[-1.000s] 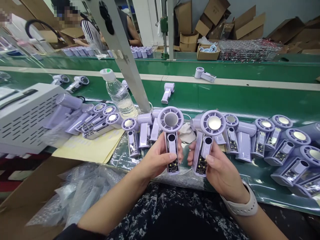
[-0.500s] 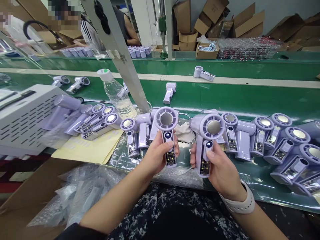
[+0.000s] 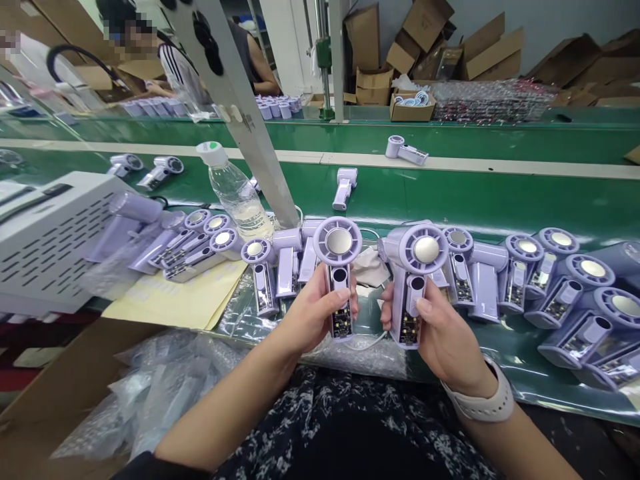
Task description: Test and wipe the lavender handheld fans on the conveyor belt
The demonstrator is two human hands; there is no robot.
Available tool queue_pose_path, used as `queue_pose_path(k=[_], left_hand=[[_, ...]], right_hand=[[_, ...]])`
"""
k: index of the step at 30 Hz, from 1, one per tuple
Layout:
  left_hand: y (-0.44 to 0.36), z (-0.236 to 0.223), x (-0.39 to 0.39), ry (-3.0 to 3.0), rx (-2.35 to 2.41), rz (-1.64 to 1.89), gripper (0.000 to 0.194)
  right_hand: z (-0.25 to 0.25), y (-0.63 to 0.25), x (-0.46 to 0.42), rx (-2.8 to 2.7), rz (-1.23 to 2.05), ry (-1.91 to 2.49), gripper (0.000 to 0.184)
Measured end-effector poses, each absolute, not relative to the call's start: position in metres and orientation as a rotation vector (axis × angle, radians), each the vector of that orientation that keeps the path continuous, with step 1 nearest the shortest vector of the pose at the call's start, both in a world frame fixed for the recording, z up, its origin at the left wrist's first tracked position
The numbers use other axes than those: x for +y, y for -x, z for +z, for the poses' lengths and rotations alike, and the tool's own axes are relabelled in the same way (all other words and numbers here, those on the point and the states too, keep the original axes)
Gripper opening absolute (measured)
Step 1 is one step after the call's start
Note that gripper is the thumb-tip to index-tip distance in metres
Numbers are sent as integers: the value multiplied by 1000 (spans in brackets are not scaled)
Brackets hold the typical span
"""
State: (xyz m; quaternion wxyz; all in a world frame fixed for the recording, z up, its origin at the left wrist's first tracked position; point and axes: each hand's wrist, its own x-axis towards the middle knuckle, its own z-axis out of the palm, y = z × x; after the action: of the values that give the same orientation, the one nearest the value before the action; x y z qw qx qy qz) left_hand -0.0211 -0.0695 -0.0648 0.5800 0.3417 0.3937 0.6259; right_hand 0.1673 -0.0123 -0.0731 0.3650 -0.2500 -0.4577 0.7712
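My left hand (image 3: 313,313) is wrapped round the handle of a lilac handheld fan (image 3: 339,267), held upright with its round head on top and an open circuit board on the handle. My right hand (image 3: 443,333) grips a second lilac fan (image 3: 416,273) the same way, thumb pressed just below its small round display window. Both displays are dark. The two fans stand side by side above a sheet of bubble wrap (image 3: 360,353) at the table's near edge.
Rows of lilac fans lie to the right (image 3: 560,280) and left (image 3: 210,243) on the green bench. A water bottle (image 3: 235,193), a slanted metal post (image 3: 250,127) and a white vented box (image 3: 45,233) stand left. More fans (image 3: 345,187) ride the conveyor. Other people work beyond it.
The small displays on both fans lit up showing "20" half a second ago and are now dark again. Both hands have barely moved.
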Motion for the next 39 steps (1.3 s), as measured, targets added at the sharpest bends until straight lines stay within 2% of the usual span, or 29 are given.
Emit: queue_pose_path(k=[13,17,19,23,27,31,35,39], left_hand=[[25,-67,-71,-794,1065,1437,33],[22,-71,-70,-805,1143,1415,49],[20,-71,-70,-813,1109,1416,50],[16,-63,-78,-856,1029,1390,46],[14,-47,-89,-887,943,1360,49],[12,-34,-89,-800,896,1348,40],[11,-35,-78,-706,833,1349,52],[9,-40,-70,-613,807,1258,52]], right_hand=[[-73,-165,-12,-1158,1927,704,21],[-75,-164,-12,-1046,2052,656,39],[-75,-165,-11,-1028,2050,686,45],[-68,-167,-13,-1001,2086,673,32],[-56,-171,-17,-978,2141,567,29],[-51,-173,-17,-932,2068,653,28],[-53,-170,-14,-787,2139,636,27],[-54,-167,-13,-716,2204,633,29]])
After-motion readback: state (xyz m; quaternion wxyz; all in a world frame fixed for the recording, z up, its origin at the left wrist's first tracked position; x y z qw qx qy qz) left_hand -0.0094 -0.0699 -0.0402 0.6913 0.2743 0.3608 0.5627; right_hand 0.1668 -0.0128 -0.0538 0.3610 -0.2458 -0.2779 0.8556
